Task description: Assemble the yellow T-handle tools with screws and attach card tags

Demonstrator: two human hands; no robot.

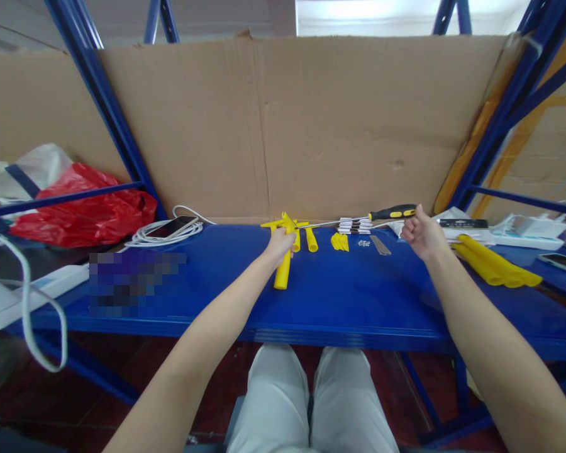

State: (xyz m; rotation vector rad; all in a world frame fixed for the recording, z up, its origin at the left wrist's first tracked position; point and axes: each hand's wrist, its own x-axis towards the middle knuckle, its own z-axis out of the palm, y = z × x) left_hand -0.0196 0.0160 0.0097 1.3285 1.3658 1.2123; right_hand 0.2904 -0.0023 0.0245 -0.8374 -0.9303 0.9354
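Left hand: closed around a yellow T-shaped handle (pixel 282 275), gripping it just below the crosspiece; the left hand (pixel 278 245) is above the blue shelf (pixel 353 296).
Right hand: curled, fingers at the butt of a black-and-yellow screwdriver (pixel 392 212); the right hand (pixel 425 238) is well apart from the left, at its 3 o'clock.
Handle's direction: long axis near 12-to-6, crosspiece at 12, round grip end sticking out below the left hand towards 6.
Screwdriver's direction: long axis near 3-to-9, butt at 3, shaft running towards 9 and the T-shaped handle's head; whether the tip enters it, I cannot tell.
Small parts: between the hands, yellow pieces (pixel 339 242) and flat metal strips (pixel 380 245).
Yellow tubes: grouped at the right hand's 4 o'clock (pixel 497 264).
Red plastic bag: far off at the left hand's 10 o'clock (pixel 89 204); contents hidden.
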